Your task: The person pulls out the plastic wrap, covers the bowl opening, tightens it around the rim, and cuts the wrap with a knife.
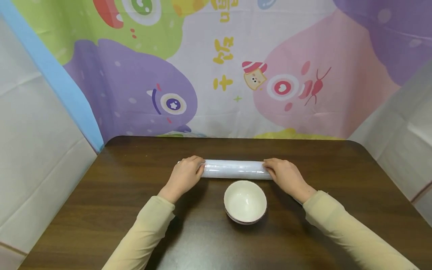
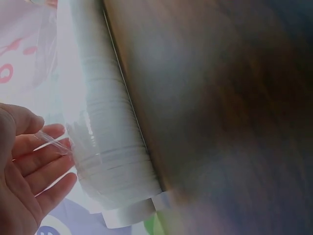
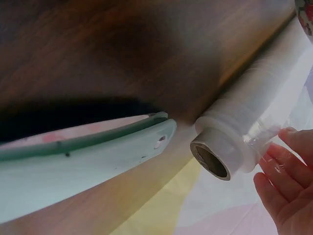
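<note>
A roll of clear plastic wrap [image 1: 233, 169] lies crosswise on the table, beyond a white bowl [image 1: 245, 202]. At the roll's left end, my left hand [image 1: 185, 175] pinches a gathered bit of film between thumb and forefinger, and the film stretches back to the roll [image 2: 105, 107]. My right hand [image 1: 287, 176] pinches film at the other end, its thumb and fingers [image 3: 283, 166] beside the hollow cardboard core [image 3: 210, 159]. The bowl stands upright between the forearms, with nothing seen inside it; its patterned outside [image 3: 306, 17] shows in the right wrist view.
The dark brown wooden table [image 1: 111, 210] has rounded far corners. Behind its far edge hangs a cloth [image 1: 222, 123] with cartoon figures. Pale panels [image 1: 33, 150] stand at both sides. A pale green strip [image 3: 98, 166] crosses the right wrist view.
</note>
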Tool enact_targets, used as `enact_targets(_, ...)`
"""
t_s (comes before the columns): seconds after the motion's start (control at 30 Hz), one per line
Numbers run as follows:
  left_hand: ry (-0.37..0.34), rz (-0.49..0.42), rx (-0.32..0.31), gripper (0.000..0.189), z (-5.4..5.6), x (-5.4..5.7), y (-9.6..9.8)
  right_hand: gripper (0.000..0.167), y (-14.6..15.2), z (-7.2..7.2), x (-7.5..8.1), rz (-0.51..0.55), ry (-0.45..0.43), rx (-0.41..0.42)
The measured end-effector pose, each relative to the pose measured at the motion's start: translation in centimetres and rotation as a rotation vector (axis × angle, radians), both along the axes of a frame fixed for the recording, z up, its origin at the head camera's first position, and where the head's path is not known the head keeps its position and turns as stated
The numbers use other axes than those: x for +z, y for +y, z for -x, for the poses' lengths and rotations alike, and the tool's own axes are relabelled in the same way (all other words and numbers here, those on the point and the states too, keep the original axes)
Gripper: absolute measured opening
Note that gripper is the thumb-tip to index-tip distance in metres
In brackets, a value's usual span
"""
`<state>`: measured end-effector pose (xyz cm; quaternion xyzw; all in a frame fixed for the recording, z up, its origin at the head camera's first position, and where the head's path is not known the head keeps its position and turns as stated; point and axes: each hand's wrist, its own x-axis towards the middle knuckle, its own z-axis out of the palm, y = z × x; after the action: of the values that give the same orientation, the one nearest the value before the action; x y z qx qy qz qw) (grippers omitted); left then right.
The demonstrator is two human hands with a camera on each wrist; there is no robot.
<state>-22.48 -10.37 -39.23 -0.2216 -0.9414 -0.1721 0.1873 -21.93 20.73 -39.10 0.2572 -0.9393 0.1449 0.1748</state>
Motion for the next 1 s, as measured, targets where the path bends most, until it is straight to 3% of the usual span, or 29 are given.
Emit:
enact_targets(0.37,-0.058,-0.086,-0.048,0.022,-0.2,0.4,0.1,0.016,-0.2,-0.2,0.3,0.09,-0.033,-0.004)
enact_targets(0.83,0.004,-0.134,-0.03,0.013,-0.5,1.4,0.4,0.009,-0.2,-0.6,1.4,0.131,-0.119,-0.05)
enact_targets(1.0,0.0,-0.134,-0.025,0.012,-0.9,2.1,0.4,0.008,-0.1,-0.8,1.8,0.131,-0.111,-0.061)
